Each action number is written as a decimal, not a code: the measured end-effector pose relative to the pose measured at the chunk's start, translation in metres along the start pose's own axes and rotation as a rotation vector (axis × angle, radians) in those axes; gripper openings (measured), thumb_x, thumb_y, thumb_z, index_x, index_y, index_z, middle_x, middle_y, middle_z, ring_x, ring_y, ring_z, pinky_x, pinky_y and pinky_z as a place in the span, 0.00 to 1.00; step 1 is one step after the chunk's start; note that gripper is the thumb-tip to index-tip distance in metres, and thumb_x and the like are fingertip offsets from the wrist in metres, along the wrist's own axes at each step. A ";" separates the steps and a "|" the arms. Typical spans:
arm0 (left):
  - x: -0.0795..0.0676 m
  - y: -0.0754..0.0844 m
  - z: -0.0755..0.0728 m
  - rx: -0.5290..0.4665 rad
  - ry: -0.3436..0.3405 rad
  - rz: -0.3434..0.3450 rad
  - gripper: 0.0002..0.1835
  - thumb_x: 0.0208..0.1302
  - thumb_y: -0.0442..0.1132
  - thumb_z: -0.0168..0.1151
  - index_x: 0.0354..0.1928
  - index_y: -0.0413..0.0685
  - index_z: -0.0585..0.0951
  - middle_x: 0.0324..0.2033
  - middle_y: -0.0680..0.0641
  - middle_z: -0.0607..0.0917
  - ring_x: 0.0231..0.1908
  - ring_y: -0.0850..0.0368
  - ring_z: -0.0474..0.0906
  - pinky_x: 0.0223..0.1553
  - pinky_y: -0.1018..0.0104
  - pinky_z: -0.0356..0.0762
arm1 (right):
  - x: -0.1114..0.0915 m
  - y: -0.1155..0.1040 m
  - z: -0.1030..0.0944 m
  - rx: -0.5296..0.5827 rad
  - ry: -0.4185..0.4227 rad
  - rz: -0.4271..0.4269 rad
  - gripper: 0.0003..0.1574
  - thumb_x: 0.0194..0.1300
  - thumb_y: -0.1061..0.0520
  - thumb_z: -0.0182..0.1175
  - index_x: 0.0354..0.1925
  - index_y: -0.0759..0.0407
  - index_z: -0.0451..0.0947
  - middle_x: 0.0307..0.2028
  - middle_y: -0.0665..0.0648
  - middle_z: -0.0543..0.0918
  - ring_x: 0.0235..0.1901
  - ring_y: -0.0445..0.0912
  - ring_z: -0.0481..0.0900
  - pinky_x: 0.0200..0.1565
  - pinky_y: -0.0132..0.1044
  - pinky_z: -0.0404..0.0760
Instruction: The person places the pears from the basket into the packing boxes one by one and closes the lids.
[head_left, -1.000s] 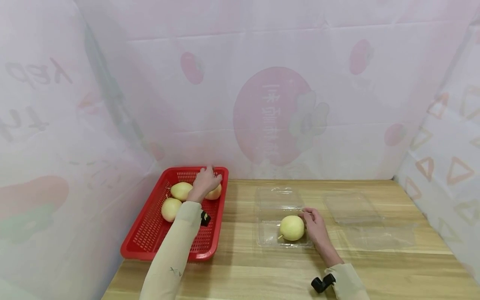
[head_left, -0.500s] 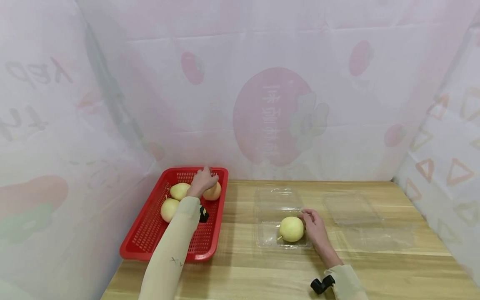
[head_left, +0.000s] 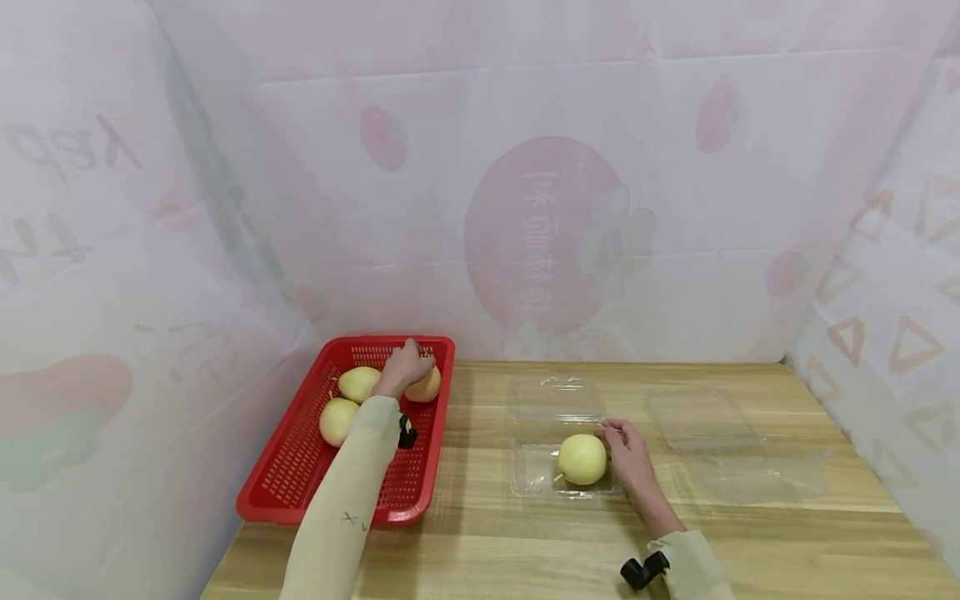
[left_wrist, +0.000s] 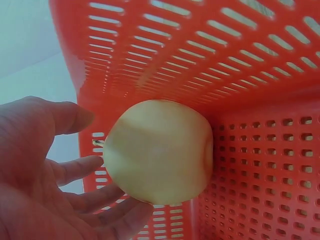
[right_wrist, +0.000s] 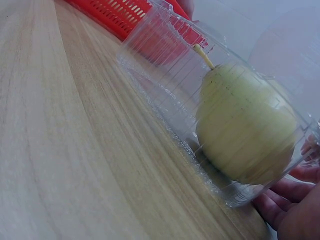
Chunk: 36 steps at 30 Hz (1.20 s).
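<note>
In the red basket [head_left: 435,483], my left hand [head_left: 405,368] reaches down at a pale yellow pear [left_wrist: 160,152] by the far right corner. The left wrist view shows the thumb raised apart from this pear, while the other fingers [left_wrist: 107,205] lie loosely along its stem side and underside. My right hand [head_left: 632,457] pinches the right edge of a clear plastic clamshell container [head_left: 534,479]. Inside that container a single pear [head_left: 582,459] lies on its side, its stem pointing toward the near left.
Two more pears, one nearer [head_left: 339,422] and one farther [head_left: 359,384], lie in the basket's left part. A second clear clamshell [head_left: 757,475] lies opened on the wooden table [head_left: 525,550] at the right. Printed cloth walls [head_left: 420,250] enclose the table.
My left hand has shifted slightly left over the far right pear, and more of that pear shows now. The right hand and the container have stayed in place.
</note>
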<state>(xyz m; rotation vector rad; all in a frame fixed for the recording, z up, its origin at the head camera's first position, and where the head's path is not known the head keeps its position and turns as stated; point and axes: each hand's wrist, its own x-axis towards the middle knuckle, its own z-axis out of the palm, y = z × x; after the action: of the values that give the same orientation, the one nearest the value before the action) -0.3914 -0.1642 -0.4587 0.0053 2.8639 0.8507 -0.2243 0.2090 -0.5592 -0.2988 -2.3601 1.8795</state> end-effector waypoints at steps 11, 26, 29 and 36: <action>0.007 -0.004 0.005 0.010 -0.009 -0.005 0.37 0.70 0.53 0.50 0.71 0.35 0.57 0.68 0.31 0.65 0.66 0.36 0.64 0.65 0.42 0.65 | -0.002 -0.002 -0.002 -0.003 -0.004 -0.008 0.25 0.79 0.54 0.39 0.63 0.70 0.65 0.57 0.73 0.78 0.53 0.54 0.80 0.48 0.31 0.77; 0.007 -0.009 0.009 0.070 -0.075 -0.026 0.49 0.68 0.58 0.55 0.74 0.31 0.47 0.69 0.27 0.62 0.68 0.33 0.62 0.67 0.43 0.64 | 0.001 0.002 -0.002 -0.014 0.002 -0.004 0.24 0.79 0.54 0.39 0.63 0.68 0.66 0.56 0.71 0.79 0.51 0.51 0.80 0.45 0.28 0.76; 0.007 -0.009 0.011 0.070 -0.094 -0.050 0.52 0.67 0.59 0.54 0.75 0.33 0.41 0.69 0.26 0.62 0.68 0.33 0.62 0.67 0.44 0.64 | 0.001 0.001 -0.002 -0.018 0.006 -0.002 0.24 0.79 0.54 0.39 0.62 0.67 0.66 0.56 0.71 0.79 0.51 0.51 0.80 0.46 0.29 0.76; 0.009 -0.013 0.015 0.029 -0.124 -0.081 0.55 0.67 0.60 0.54 0.76 0.36 0.34 0.69 0.26 0.62 0.69 0.33 0.62 0.66 0.44 0.65 | 0.000 0.001 -0.002 -0.021 0.006 0.002 0.25 0.79 0.52 0.39 0.63 0.67 0.66 0.56 0.71 0.79 0.55 0.56 0.79 0.52 0.36 0.76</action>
<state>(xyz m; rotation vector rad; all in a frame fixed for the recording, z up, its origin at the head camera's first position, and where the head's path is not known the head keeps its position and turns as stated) -0.3977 -0.1665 -0.4790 -0.0526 2.7400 0.7646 -0.2243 0.2108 -0.5595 -0.3089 -2.3782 1.8527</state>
